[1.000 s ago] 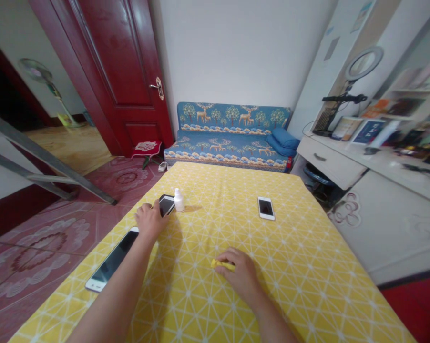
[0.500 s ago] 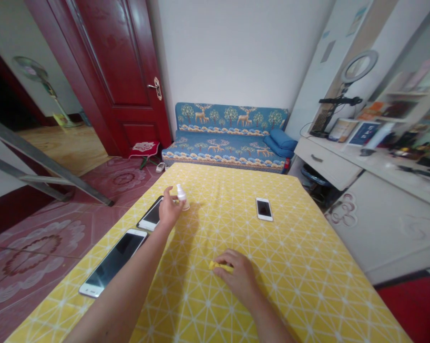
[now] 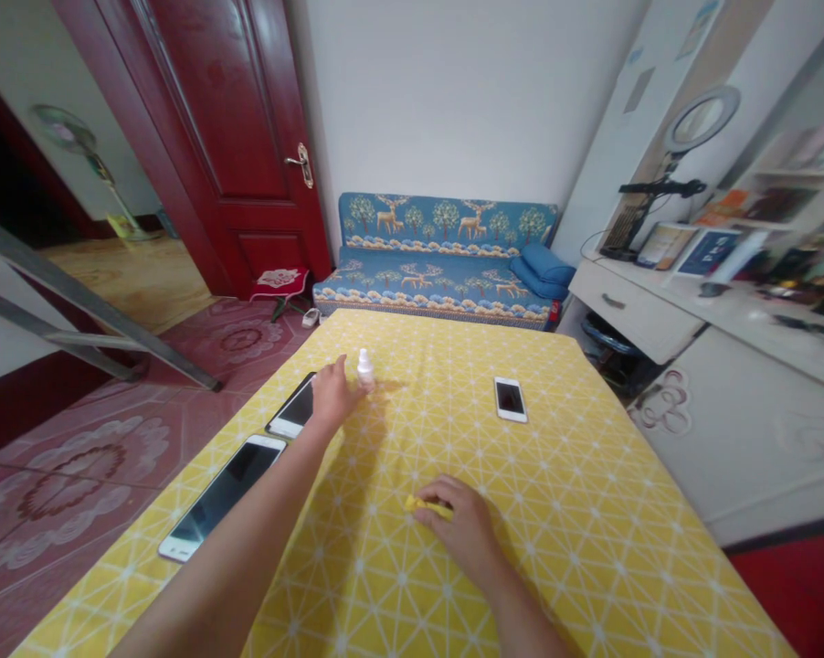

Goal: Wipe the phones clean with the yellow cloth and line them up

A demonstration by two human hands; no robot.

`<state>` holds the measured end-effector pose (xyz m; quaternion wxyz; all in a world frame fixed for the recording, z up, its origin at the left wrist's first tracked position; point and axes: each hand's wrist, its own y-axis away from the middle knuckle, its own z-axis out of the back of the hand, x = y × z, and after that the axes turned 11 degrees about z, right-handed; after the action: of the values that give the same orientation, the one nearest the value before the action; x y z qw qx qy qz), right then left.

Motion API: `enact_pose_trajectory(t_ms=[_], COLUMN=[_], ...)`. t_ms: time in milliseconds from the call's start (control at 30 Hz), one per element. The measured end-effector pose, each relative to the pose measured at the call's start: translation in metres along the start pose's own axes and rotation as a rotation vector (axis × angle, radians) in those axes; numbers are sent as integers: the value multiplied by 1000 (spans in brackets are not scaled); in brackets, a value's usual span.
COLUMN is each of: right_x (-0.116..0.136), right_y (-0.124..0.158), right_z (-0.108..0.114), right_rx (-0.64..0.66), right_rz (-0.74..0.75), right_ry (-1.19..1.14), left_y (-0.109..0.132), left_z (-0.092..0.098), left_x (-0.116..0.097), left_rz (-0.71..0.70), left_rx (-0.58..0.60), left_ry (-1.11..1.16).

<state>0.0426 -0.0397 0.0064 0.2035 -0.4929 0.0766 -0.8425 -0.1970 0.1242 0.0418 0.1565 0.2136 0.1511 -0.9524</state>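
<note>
A small white spray bottle (image 3: 364,367) stands upright on the yellow patterned tablecloth, toward the far left. Just left of it is my left hand (image 3: 336,395), its fingers apart and the thumb close to the bottle's base; whether they touch I cannot tell. Nearer me, my right hand (image 3: 459,521) rests on the table, closed around a small folded yellow cloth (image 3: 418,504) that sticks out at the fingertips. Part of a black-framed phone (image 3: 290,416) shows beneath my left wrist. My left forearm partly covers a larger white phone (image 3: 228,493).
A small white phone (image 3: 510,399) lies on the right part of the tablecloth (image 3: 563,512). Beyond the table stands a blue sofa (image 3: 426,265). A white cabinet (image 3: 727,429) with a ring light (image 3: 703,119) is on the right, and a red stool (image 3: 279,282) is by the door.
My left hand has loosened from the spray bottle, which now stands upright slightly to its right. My right hand keeps the yellow cloth in nearly the same place. The view has shifted slightly.
</note>
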Motion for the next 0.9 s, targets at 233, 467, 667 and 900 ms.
enact_pose_trajectory(t_ms=[233,467,667,900], right_x=[0,-3,-4,-5], right_y=[1,1,0,2], right_z=[0,-1,-1,-3], right_rx=[0,-19,-29,-27], right_rz=[-4,-5,-9,6], right_ry=[-1,-29,-39,-47], left_y=[16,16,15,53], left_z=[46,45,42,51], left_x=[31,40,42,44], left_rz=[176,170,187,162], left_rx=[121,126,86,86], left_ry=[-457,-475,-478,-365])
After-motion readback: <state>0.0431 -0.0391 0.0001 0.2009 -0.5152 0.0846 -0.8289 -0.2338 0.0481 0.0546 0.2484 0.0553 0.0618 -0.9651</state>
